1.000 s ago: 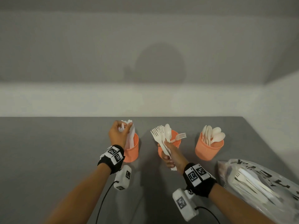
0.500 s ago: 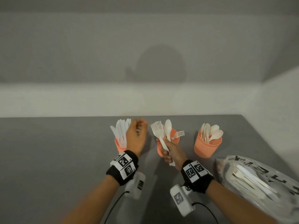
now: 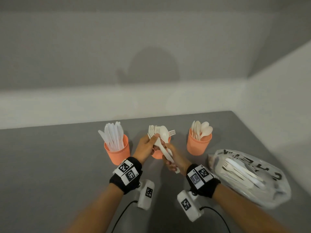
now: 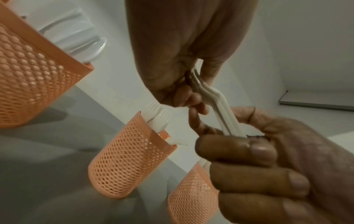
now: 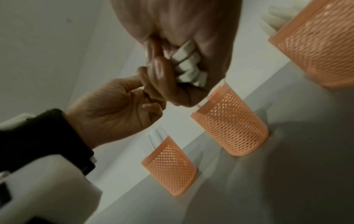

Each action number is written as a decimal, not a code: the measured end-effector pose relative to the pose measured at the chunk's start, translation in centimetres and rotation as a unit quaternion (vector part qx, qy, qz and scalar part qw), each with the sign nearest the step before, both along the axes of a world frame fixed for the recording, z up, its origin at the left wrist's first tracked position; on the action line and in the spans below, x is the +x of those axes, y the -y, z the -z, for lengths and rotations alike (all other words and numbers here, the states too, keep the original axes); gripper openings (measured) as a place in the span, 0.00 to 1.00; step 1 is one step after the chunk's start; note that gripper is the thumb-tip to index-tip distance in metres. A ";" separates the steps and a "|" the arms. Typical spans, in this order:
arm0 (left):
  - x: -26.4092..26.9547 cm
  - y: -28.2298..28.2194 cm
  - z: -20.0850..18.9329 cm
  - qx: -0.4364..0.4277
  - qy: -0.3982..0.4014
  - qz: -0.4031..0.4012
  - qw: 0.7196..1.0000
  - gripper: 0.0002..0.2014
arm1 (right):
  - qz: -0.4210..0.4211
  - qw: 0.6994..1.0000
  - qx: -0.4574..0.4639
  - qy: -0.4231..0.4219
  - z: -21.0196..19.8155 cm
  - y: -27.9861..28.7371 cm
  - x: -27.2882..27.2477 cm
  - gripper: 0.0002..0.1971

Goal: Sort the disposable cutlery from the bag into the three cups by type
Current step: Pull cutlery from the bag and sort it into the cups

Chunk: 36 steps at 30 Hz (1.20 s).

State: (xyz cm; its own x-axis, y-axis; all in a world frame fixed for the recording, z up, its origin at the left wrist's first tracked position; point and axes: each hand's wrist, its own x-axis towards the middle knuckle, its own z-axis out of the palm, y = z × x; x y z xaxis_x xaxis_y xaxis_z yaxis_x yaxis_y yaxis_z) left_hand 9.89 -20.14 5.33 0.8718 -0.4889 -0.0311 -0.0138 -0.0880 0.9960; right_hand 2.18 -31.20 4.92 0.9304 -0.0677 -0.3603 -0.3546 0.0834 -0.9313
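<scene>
Above the middle orange mesh cup, the right hand grips a bundle of white plastic forks and a spoon; the left hand, at its 9 o'clock, pinches the fork heads.

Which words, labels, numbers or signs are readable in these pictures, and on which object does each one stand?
Plastic bag: large black letters, creased and turned away; no word can be read.
Left wristband: black-and-white square code markers, no words; tiny characters beside them are too small.
Right wristband: the same kind of markers, unreadable.
Wrist cameras: one square marker each, no text.
Orange cups: no text.
</scene>
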 end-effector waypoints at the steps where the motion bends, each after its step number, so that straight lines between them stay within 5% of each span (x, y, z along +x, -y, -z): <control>1: 0.0 0.2 0.0 0.010 0.010 0.003 1.000 0.13 | 0.012 0.999 -0.042 0.012 0.0 0.1 -0.3 0.21; 4: -0.1 1.0 0.1 0.030 0.054 -0.014 0.998 0.10 | 0.044 0.991 -0.111 0.058 0.0 0.6 -0.7 0.11; 8: 0.7 2.0 -0.4 0.050 0.132 -0.068 0.988 0.04 | 0.172 0.965 -0.165 0.110 0.3 2.9 0.0 0.11; 14: 2.0 1.8 -4.0 0.033 0.276 -0.154 0.948 0.07 | 0.363 0.900 -0.106 0.219 -1.7 8.1 2.5 0.20; 18: 3.0 1.6 -4.7 0.059 0.350 -0.175 0.919 0.11 | 0.429 0.872 -0.095 0.214 -2.5 10.3 3.1 0.20; 30: 3.9 2.3 0.1 0.231 0.341 -0.146 0.900 0.11 | 0.450 0.857 -0.183 0.169 2.0 11.2 4.7 0.18; 36: 4.0 4.1 1.7 0.380 0.322 -0.149 0.854 0.18 | 0.427 0.853 -0.277 0.119 2.7 11.4 5.3 0.26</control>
